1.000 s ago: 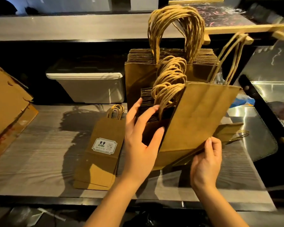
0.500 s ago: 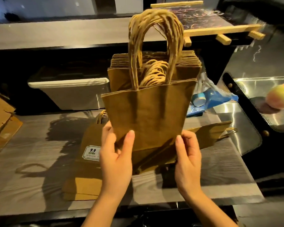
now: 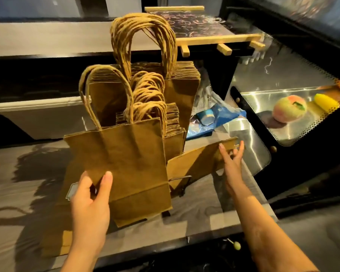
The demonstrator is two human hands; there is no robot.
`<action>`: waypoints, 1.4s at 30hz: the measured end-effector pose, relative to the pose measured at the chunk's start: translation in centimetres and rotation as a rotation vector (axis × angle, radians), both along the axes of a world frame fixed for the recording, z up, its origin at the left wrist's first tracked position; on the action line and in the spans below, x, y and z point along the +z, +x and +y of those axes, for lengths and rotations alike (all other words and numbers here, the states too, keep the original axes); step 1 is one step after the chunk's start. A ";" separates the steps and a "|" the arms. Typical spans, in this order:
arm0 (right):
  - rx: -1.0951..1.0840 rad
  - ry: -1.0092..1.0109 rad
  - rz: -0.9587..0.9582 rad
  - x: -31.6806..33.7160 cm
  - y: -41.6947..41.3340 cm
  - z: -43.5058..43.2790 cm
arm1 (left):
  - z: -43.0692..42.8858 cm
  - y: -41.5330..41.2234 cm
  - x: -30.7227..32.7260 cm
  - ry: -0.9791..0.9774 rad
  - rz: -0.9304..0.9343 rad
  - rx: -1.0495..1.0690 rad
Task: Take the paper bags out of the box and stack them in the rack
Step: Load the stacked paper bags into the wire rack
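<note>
The left grip (image 3: pixel 90 201) is pinching a bag (image 3: pixel 126 161) by its lower left corner, thumb on the near face, and is holding it upright just in front of the standing bags (image 3: pixel 175 91) in the rack (image 3: pixel 180 178) at the middle of the tabletop (image 3: pixel 200 203). The right grip (image 3: pixel 231 160) is hovering wide, fingers straight and spread, at the upper edge of a tilted bag (image 3: pixel 196 163) that is leaning at the rack's right. Flat bags (image 3: pixel 55 238) are lying near left. A blue packet (image 3: pixel 220 116) is lying far right.
</note>
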State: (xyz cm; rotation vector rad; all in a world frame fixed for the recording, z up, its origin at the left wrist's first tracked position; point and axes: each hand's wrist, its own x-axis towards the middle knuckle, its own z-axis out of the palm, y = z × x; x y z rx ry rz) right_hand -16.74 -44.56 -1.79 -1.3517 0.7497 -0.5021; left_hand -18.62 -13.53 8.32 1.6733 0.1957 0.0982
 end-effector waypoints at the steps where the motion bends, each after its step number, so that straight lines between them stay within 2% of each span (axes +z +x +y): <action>1: 0.016 -0.036 -0.008 -0.1 0.1 -0.3 | -0.1 0.0 0.0 0.001 0.000 -0.004; 7: -0.010 -0.205 0.011 -0.3 1.0 -0.5 | 0.0 -0.1 -0.2 0.011 0.029 0.000; 10: -0.118 -0.316 -0.166 2.9 1.0 0.8 | 0.5 -0.3 -0.2 0.023 0.031 0.036; 14: -0.142 -0.666 -0.351 8.7 0.6 3.8 | 1.8 -0.4 0.0 0.028 0.018 0.073; 18: -0.061 -1.000 -0.553 13.1 -0.2 7.2 | 2.6 -0.5 -0.2 -0.016 0.012 0.129; 26: 0.092 -1.303 -0.801 14.5 -1.0 13.4 | 4.5 -1.8 -0.6 -0.084 0.026 0.220; 30: 0.197 -1.371 -0.772 12.9 -0.5 14.9 | 4.9 -2.7 -0.1 -0.123 0.030 0.259; 35: 0.272 -1.300 -0.803 13.7 -0.9 13.9 | 5.6 -3.3 -0.6 -0.145 0.049 0.297; 39: 0.373 -1.296 -0.819 16.5 -1.5 12.5 | 6.5 -3.4 -0.7 -0.179 -0.058 0.339; 42: 0.438 -1.322 -0.787 16.3 -1.4 12.8 | 7.0 -3.3 -1.1 -0.183 -0.067 0.306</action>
